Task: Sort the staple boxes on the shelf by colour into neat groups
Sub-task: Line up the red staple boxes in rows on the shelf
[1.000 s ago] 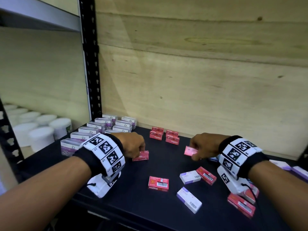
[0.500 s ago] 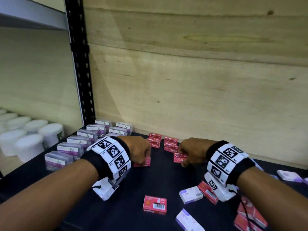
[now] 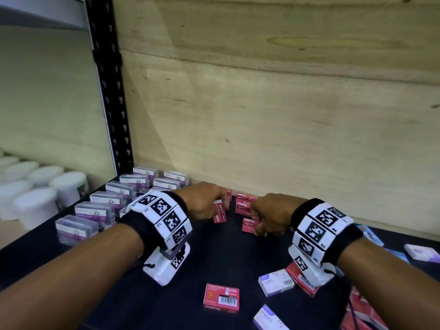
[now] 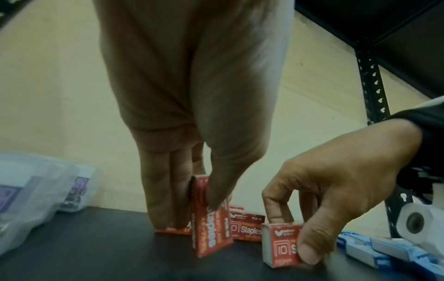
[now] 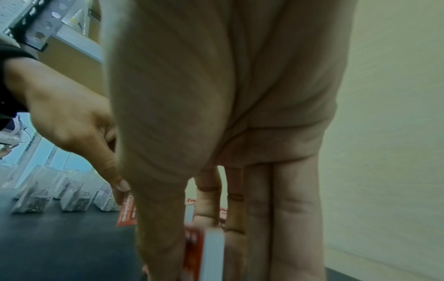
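My left hand [image 3: 209, 206] pinches a red staple box [image 3: 219, 214] between thumb and fingers, on edge on the black shelf [image 3: 166, 306]; the same box [image 4: 211, 224] shows in the left wrist view. My right hand [image 3: 266, 217] pinches another red staple box [image 3: 248, 226], also seen as a red box [image 4: 281, 245] and edge-on as a box [image 5: 204, 252]. Both boxes sit just in front of the stacked red group [image 3: 244, 203] by the back wall. A loose red box [image 3: 221, 297] lies near the front.
Rows of clear purple-labelled boxes [image 3: 104, 206] fill the shelf's left. White tubs [image 3: 47, 194] stand beyond the black upright [image 3: 112, 91]. White-purple boxes [image 3: 276, 282], more red boxes [image 3: 357, 313] and blue boxes [image 3: 371, 234] lie at the right. A plywood wall [image 3: 285, 115] backs the shelf.
Both hands have carried their red boxes forward towards the red group at the back wall. The left box now stands on edge.
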Demonstrator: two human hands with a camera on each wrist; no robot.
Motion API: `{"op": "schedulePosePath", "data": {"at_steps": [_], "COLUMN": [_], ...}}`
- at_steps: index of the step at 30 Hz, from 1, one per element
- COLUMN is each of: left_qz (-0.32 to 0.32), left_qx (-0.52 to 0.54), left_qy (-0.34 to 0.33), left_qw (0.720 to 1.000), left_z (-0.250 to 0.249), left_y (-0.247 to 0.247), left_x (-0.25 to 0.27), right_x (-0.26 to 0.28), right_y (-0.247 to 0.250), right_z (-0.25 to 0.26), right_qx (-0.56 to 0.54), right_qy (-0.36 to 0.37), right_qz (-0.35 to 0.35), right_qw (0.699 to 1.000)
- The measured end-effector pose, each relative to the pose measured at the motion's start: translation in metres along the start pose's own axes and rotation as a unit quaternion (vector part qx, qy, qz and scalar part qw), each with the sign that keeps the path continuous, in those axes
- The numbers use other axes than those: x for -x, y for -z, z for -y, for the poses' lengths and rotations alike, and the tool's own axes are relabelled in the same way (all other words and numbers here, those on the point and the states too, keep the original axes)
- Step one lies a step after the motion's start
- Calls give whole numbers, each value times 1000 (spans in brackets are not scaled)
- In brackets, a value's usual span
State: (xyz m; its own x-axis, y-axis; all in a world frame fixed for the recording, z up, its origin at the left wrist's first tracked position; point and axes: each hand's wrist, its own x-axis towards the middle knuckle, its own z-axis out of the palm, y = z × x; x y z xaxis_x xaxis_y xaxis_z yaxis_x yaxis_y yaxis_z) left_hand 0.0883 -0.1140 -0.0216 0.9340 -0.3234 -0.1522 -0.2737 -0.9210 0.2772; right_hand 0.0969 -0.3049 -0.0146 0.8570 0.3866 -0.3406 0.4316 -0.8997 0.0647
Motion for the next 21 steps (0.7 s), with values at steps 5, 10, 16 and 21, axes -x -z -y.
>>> {"op": "schedulePosePath", "data": {"at_steps": [5, 10, 16, 21], "left_qz": [-3, 6, 26, 18], "left_qx": [26, -26, -92, -90], "left_qy": [16, 40, 30, 26], "left_qw": [1000, 999, 995, 995], "left_z": [7, 12, 8, 5], "left_y": [1, 4, 0, -2], "left_x": [2, 4, 4, 2], "right_x": [3, 3, -2, -5], "right_y": [1, 0, 0, 1], "right_z": [-11, -16, -9, -6], "right_qx": [-41, -47, -77, -80], "right_qy": [-8, 2, 2, 4], "right_qz": [29, 29, 21, 17], "right_qw": [999, 998, 997, 997]}}
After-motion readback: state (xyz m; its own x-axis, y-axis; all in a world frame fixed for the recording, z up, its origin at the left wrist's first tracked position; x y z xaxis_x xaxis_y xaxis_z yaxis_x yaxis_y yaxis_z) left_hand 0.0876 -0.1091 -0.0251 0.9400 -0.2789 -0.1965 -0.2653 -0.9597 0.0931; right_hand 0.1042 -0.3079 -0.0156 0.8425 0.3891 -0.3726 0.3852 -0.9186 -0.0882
